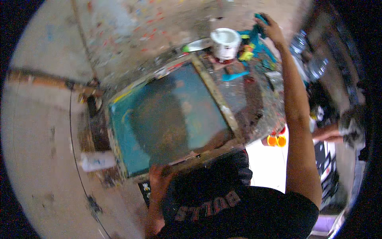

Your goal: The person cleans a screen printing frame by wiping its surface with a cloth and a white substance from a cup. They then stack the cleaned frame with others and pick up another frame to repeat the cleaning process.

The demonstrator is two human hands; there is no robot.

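A: Where does the rectangular wooden frame with the flat teal panel (213, 91) lie?

B: On the paint-stained, dark grey tabletop (234, 95), tilted in view, its near edge toward the person's body. A broad dark shadow falls across the panel.

A: And the hands?

B: Well apart from each other. The left hand (160, 177) is at the near edge of the frame, toward its left corner. It is blurred, so I cannot tell whether it grips the wood or only rests there.

A: The right one?

B: The right hand (273, 32) is stretched out to the far right, its fingers bent at a crumpled dark-teal piece of soft-looking material (260, 20). Blur hides how firmly they close, so I cannot tell whether it is held.

A: What stands near that?

B: A round white plastic bucket with stained sides (225, 46), upright beyond the frame's far right corner. Just left of it is a long, white-and-green flat object (197, 46); to its right, a crumpled yellow piece (246, 53). A bright teal strip (235, 76) lies nearer.

A: Farther out?

B: A white plastic bottle (97, 161) lies on its side left of the frame. Clear plastic bottles (317, 68) are beyond the right forearm.
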